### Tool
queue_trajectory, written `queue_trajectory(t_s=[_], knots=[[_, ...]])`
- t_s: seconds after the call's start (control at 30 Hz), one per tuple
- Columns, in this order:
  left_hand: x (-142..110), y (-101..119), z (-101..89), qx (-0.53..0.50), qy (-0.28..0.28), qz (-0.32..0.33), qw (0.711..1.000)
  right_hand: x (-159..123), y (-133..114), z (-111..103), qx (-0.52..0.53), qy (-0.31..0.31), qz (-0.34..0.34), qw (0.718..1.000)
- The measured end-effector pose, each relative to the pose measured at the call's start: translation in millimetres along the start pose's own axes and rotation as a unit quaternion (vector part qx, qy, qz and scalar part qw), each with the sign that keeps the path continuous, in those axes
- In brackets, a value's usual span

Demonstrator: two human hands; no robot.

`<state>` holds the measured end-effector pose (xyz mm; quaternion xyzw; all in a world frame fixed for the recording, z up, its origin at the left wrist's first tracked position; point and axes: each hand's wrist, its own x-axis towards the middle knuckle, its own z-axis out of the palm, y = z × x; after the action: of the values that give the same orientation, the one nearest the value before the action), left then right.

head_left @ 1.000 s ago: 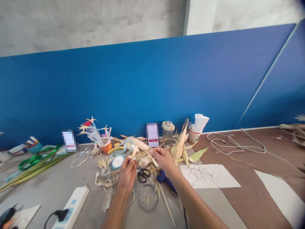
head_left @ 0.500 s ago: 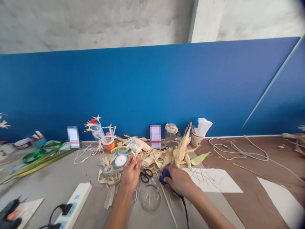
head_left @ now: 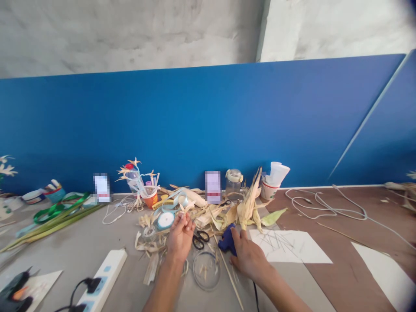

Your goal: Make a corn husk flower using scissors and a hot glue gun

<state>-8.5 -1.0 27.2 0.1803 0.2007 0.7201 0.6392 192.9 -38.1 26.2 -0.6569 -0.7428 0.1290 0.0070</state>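
Note:
My left hand is closed, its fingertips pinching a small pale corn husk flower whose petals stick up above them. Under my right hand lies a blue glue gun, with my fingers around its handle and a black cord trailing below. Between the hands are black-handled scissors, a coil of wire and a thin stick. A roll of light blue ribbon sits just left of the husk flower. Behind both hands spreads a heap of dry corn husks.
A power strip lies front left, near another dark glue gun. Along the blue partition stand a phone, a jar and paper cups. Thin wires rest on white paper at right.
My right hand has left the husk piece near my left hand, moved down to the right and closed on the glue gun. My left hand still pinches the husk flower.

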Motion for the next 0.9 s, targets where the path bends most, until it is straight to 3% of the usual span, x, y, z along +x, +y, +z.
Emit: queue_trajectory(t_s=[0.23,0.4,0.67,0.8,0.9], knots=[[0.7,0.4,0.0,-0.014,0.004,-0.014,1.0,-0.6,2.2,1.2,0.008,0.007,-0.014,1.0],[-1.0,0.4,4.4,-0.012,0.007,-0.03,0.999,-7.2,7.6,-8.4,0.13,0.049,-0.015,0.99],[-3.1,-1.2,7.2,0.029,0.012,-0.008,0.999,-37.0,0.5,-33.5,0.341,0.102,-0.092,0.93],[-3.0,-2.8,5.8,0.06,0.019,0.007,0.998,-33.8,-17.9,-37.4,0.398,0.126,-0.205,0.885],[-2.0,-4.0,4.7,0.09,0.028,0.027,0.995,-27.2,-32.3,-34.0,0.411,0.105,-0.236,0.874]])
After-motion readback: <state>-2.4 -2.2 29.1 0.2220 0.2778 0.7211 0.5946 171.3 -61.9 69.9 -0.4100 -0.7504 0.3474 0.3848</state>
